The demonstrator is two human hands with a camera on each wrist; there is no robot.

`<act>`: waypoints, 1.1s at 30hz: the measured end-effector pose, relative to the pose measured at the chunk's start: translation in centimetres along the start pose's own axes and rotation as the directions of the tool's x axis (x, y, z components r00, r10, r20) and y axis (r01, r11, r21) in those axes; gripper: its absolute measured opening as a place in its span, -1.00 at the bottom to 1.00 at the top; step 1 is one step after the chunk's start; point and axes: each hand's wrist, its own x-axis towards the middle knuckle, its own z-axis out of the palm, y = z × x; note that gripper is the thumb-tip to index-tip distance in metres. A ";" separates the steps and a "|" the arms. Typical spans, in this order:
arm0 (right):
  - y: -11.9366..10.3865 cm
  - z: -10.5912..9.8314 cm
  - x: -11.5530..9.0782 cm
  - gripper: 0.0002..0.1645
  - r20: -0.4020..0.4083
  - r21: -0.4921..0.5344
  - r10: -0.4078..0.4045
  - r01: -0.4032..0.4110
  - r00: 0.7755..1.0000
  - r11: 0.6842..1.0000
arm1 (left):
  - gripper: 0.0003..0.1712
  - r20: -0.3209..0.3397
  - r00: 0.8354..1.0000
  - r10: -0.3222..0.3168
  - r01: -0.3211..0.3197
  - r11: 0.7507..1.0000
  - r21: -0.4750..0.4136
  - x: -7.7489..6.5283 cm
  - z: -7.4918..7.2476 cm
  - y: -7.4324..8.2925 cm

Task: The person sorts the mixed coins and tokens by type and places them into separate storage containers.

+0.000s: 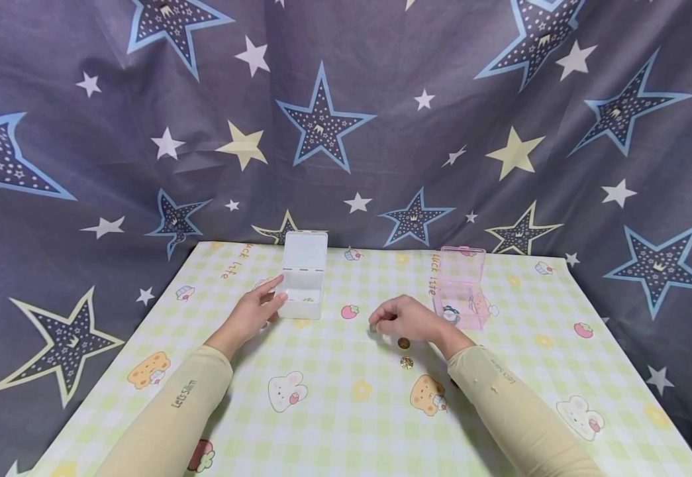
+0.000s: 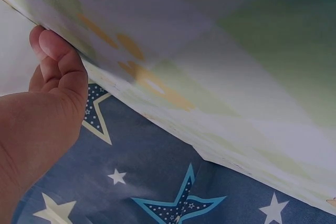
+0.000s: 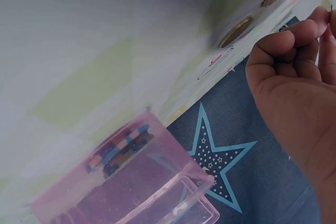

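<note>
Since the right grip (image 1: 410, 319) pinches what looks like a coin (image 1: 373, 327) right of the white box (image 1: 300, 310), I'd guess light, stiff, slippery; hold it by the edges. Left grip (image 1: 254, 311) rests relaxed against the box; loose coins (image 1: 403, 343) sit farther right.

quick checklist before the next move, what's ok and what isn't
1. White lid raised: ok, open.
2. Left hand at the white box: ok, fingers at its left side.
3. Right hand grip: ok, pinches a small thin piece, probably a coin.
4. Right hand over the white box: not ok, off to its right.
5. Tablecloth free of coins: not ok, at least two there.
</note>
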 end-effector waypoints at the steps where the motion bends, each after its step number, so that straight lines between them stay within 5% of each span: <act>1: -0.1 0.0 0.0 -0.81 -0.006 0.015 0.006 -0.005 1.000 1.000 | -0.25 -0.003 1.000 -0.002 0.002 1.000 -0.003 0.0 0.0 0.0; 21: -0.7 0.0 0.7 -0.78 -0.113 0.309 0.097 -0.058 0.989 0.949 | -0.24 -0.010 1.000 -0.012 0.012 1.000 -0.013 0.1 0.0 0.0; 33: -0.8 0.1 1.4 -0.75 -0.154 0.368 0.122 -0.057 0.980 0.928 | -0.26 -0.006 1.000 -0.018 0.018 1.000 -0.019 0.2 0.0 0.0</act>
